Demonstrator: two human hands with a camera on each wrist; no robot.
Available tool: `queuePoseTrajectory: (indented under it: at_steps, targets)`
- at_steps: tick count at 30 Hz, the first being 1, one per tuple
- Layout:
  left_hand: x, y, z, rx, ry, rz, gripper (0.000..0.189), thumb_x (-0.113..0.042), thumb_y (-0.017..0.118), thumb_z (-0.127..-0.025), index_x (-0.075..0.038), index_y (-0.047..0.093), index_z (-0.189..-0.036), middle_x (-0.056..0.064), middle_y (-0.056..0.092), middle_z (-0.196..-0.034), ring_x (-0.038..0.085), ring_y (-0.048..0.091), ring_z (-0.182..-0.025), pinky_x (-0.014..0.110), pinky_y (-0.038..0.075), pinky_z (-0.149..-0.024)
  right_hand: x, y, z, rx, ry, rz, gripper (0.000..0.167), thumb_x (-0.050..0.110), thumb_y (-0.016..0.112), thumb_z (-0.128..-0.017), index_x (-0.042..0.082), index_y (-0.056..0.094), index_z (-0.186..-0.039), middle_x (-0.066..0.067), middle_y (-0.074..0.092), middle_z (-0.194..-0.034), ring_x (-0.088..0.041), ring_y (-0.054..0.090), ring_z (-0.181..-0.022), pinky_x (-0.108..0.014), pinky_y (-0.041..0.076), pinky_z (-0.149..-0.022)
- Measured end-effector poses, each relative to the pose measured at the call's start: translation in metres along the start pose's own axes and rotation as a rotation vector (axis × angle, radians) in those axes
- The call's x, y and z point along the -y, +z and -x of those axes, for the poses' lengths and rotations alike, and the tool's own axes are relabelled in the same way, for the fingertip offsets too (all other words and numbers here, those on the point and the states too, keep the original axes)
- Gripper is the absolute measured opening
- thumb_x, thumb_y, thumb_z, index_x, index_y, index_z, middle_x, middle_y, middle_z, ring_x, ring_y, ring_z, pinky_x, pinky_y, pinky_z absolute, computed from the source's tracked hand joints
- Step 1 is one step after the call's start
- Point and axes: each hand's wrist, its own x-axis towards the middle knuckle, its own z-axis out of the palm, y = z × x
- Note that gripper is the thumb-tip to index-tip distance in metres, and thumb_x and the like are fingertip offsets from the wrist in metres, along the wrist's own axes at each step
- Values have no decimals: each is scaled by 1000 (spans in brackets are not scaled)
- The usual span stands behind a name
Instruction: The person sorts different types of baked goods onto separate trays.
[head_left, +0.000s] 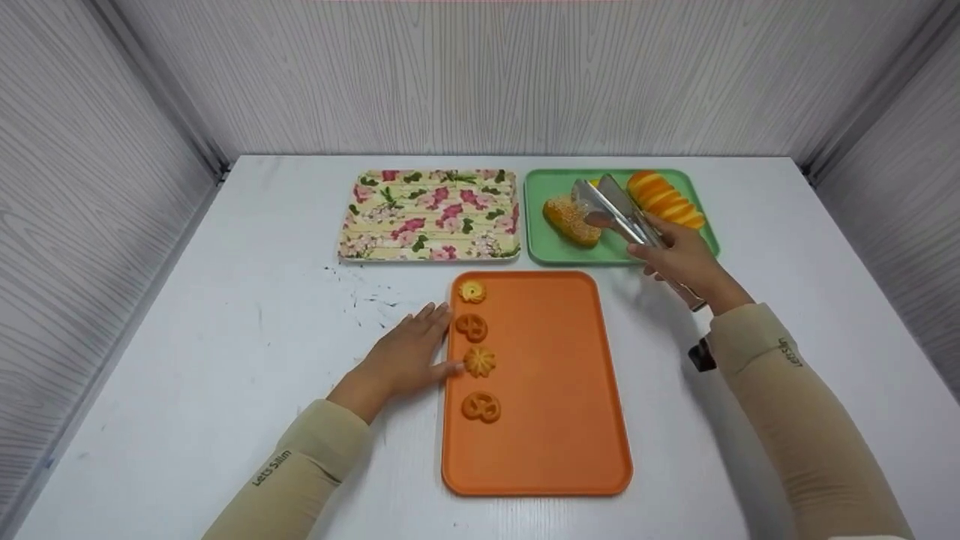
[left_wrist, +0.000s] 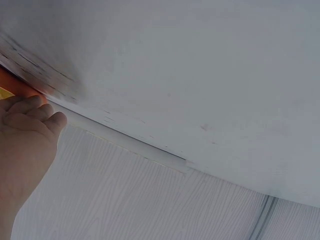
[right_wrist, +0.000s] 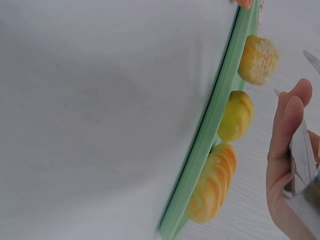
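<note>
My right hand (head_left: 679,259) grips metal food tongs (head_left: 630,221) over the green tray (head_left: 544,251); the tongs' tips are apart, near a bread roll with pale topping (head_left: 571,221). An orange striped loaf (head_left: 664,199) lies at that tray's right. Between them sits a yellow bun (right_wrist: 236,116), mostly hidden behind the tongs in the head view. My left hand (head_left: 405,352) rests at the left edge of the orange tray (head_left: 544,450), fingers extended, its thumb reaching over the rim beside a flower-shaped cookie (head_left: 480,361). In the left wrist view, the left hand (left_wrist: 30,145) shows at the left.
Along the orange tray's left side, a round cookie (head_left: 472,292), a pretzel cookie (head_left: 472,328) and another pretzel cookie (head_left: 481,406) line up with the flower-shaped one. A floral tray (head_left: 431,217) stands at the back left. Wood-grain panels (head_left: 480,75) enclose the white table (head_left: 187,337).
</note>
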Motion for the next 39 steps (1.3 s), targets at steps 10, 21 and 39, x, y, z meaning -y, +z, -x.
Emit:
queuePoseTrajectory:
  at_steps: [10, 21, 39]
  targets:
    - [3, 5, 1, -6, 3, 6, 88, -58, 50, -92, -1, 19, -151, 10, 16, -157, 26, 10, -143, 41, 14, -115, 11, 16, 0, 41, -58, 21, 71, 36, 68, -88, 21, 35, -149, -25, 58, -113, -29, 65, -73, -31, 54, -59]
    - [3, 4, 2, -5, -14, 29, 90, -60, 51, -90, -4, 18, -152, 8, 15, -157, 24, 9, -144, 41, 13, -115, 24, 40, 2, 165, -154, 43, 65, 33, 69, -88, 28, 40, -147, -18, 62, -108, -38, 65, -76, -34, 55, -60]
    - [2, 1, 1, -4, -1, 6, 89, -59, 49, -91, -2, 18, -151, 10, 15, -157, 26, 10, -144, 41, 13, -115, 38, 69, 6, 360, -207, 180, 62, 30, 72, -86, 31, 46, -142, -9, 65, -113, -26, 67, -75, -37, 53, -68]
